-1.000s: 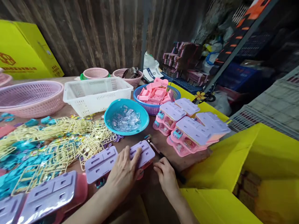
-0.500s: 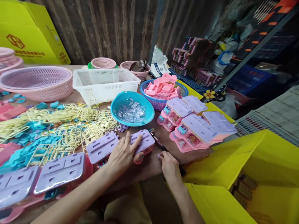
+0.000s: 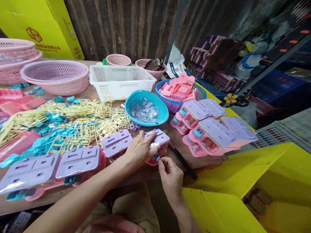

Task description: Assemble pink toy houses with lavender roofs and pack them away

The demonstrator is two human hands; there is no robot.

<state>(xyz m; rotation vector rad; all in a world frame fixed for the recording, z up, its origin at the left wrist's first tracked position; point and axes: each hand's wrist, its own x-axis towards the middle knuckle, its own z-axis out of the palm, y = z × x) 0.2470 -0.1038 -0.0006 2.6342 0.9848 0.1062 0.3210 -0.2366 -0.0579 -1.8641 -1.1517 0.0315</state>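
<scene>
Table (image 3: 155, 171) edge, crowded with pink and lilac toy houses. Nearest toy house (image 3: 157, 145) now tipped up on its near edge, no longer lying flat. Left hand (image 3: 139, 149) clamped over its lilac roof, steadying. Right hand (image 3: 171, 176), off the table now, pinching a tiny part (image 3: 158, 159) against the pink front wall. Fitting apparently under way. Screwdriver (image 3: 182, 160) idle just beside.

A dark corrugated metal wall (image 3: 136, 29) backs the brown wooden worktable (image 3: 97, 92); a grey metal shelving rack (image 3: 274, 63) stands right.
</scene>
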